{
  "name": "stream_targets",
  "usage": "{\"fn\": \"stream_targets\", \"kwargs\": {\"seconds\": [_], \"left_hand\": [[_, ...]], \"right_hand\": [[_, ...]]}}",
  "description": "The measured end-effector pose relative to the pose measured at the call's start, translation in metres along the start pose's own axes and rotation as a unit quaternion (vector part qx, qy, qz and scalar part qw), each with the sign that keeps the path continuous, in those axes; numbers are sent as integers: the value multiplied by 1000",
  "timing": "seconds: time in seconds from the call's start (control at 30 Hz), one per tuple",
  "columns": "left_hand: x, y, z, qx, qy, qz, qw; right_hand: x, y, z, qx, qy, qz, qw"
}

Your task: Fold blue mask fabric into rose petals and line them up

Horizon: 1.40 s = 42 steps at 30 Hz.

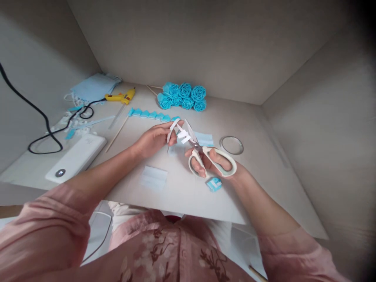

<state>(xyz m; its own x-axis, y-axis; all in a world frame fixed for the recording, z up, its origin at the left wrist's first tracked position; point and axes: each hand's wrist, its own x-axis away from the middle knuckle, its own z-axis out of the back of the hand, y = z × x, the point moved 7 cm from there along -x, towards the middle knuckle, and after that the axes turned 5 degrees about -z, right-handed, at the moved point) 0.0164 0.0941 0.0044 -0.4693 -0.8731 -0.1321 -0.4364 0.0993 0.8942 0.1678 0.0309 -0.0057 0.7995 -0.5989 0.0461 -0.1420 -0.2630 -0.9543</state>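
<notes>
My right hand [210, 160] is closed round the cream handles of a pair of scissors [232, 164], thumb and fingers through the loops. Its blades point up and away, parted a little. My left hand [160, 137] pinches a curved white strip [172, 128] just left of the blades. Small white pieces [184, 136] show between the hand and the scissors; whether they are attached to the strip I cannot tell. Under the scissors lies a pale blue pleated piece [204, 139], partly covered. A similar piece [154, 178] lies nearer me, and a small folded blue bit [214, 184] sits below my right hand.
Several blue fabric roses [185, 92] lie at the back. A yellow glue gun [122, 96], stacked blue masks [94, 88], a stick [117, 133] with a folded blue strip [151, 114], and a white power bank [76, 158] are leftward. A ring-shaped roll [232, 145] lies right; a black cable [44, 117] loops left.
</notes>
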Motion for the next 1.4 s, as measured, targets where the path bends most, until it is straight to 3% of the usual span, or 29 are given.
{"fn": "stream_targets", "kwargs": {"seconds": [0.2,0.57,1.0,1.4], "left_hand": [[1,1,-2,-8,10,20,1000],[4,-3,-8,-5,-3,51,999],[8,-14,-12,-52,-79,37,995],[8,-16,-11,-67,-79,36,994]], "right_hand": [[0,8,2,-4,11,-61,998],[-3,8,-5,-36,21,-94,995],[-3,10,-8,-66,0,-69,995],[-5,12,-10,-22,-31,-48,998]]}}
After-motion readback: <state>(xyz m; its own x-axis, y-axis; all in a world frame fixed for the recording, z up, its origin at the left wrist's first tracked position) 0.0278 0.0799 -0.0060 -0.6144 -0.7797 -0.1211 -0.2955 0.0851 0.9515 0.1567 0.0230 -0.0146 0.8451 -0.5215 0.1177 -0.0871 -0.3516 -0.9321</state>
